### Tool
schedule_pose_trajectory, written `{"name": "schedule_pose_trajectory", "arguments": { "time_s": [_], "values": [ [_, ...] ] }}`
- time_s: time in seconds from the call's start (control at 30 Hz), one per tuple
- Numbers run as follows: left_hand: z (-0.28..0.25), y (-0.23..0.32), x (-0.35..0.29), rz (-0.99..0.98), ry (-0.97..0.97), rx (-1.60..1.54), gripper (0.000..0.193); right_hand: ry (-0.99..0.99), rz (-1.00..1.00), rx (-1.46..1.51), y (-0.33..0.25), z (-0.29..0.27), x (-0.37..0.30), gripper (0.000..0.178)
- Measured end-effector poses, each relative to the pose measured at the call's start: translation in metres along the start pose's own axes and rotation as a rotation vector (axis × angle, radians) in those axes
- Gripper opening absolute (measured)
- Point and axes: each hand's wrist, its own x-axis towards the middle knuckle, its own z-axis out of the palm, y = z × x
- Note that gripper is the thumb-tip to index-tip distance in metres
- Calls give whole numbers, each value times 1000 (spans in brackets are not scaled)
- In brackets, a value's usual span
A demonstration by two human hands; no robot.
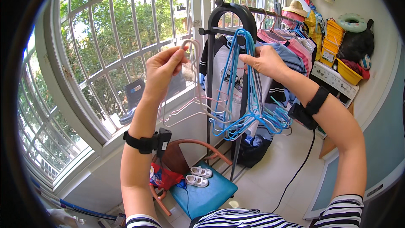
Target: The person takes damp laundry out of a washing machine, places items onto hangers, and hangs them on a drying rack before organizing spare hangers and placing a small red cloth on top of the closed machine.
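My left hand (163,69) is closed around the hooks of a few pale pinkish clothes hangers (196,65), whose bodies dangle below and to the right. Their lower ends overlap a bundle of blue clothes hangers (230,88). That bundle hangs by its hooks at the near end of a black clothes rack (228,8). My right hand (266,62) grips the upper part of the bundle from the right, thumb in front; the other fingers are mostly hidden behind it.
Shirts (291,52) hang along the rack. Below stands a teal-seated chair (206,198) with white shoes (198,177) and a red cloth (166,178). A dark bag (253,150) is on the floor. Barred windows (126,29) line the left; a yellow basin (348,72) sits on a white appliance (327,76).
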Motion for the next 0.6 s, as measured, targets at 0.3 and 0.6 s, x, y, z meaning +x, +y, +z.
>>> {"name": "schedule_pose_trajectory", "arguments": {
  "time_s": [0.3,0.6],
  "values": [
    [45,-17,19,64,-161,238,17,9,37,-329,-9,-2,-7,62],
    [63,-20,31,83,-114,268,28,136,-145,-736,-48,-10,-31,46]
  ]
}}
